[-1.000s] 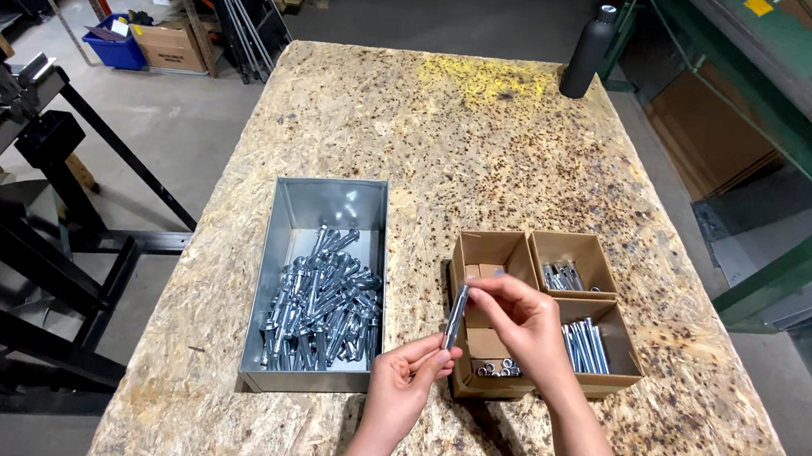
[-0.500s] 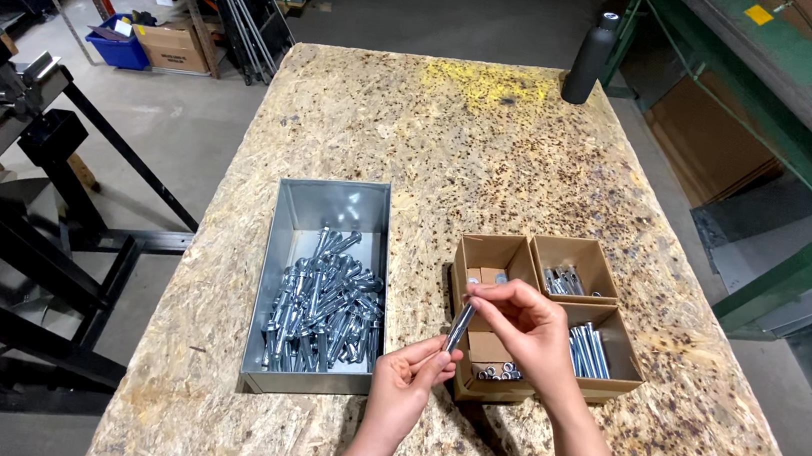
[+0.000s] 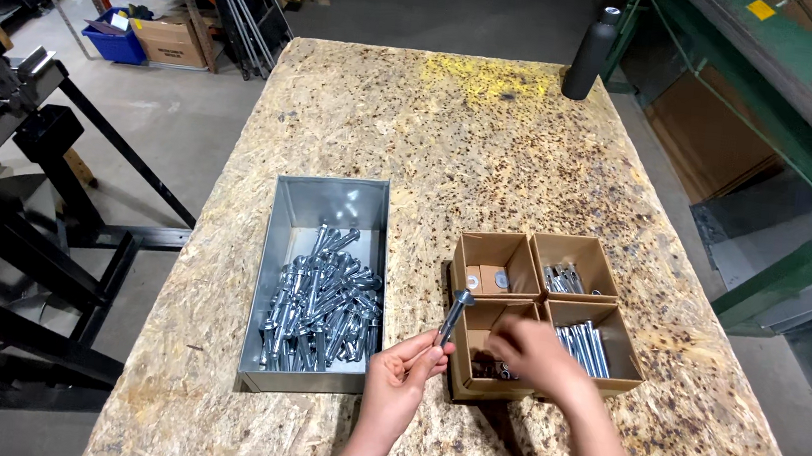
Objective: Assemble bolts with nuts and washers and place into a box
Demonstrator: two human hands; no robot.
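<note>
Bolt (image 3: 454,318) upright in left hand (image 3: 397,378) grip

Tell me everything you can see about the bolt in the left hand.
The bolt is a silvery metal fastener with a wider rounded end at the top and a slim shaft below. It stands nearly upright, leaning slightly right, pinched at its lower end by the fingers of the left hand. It sits just in front of the brown cardboard divided box, over the chipboard table. The right hand is beside it, not touching.

Head view, steeply down over table (image 3: 496,137)
</note>
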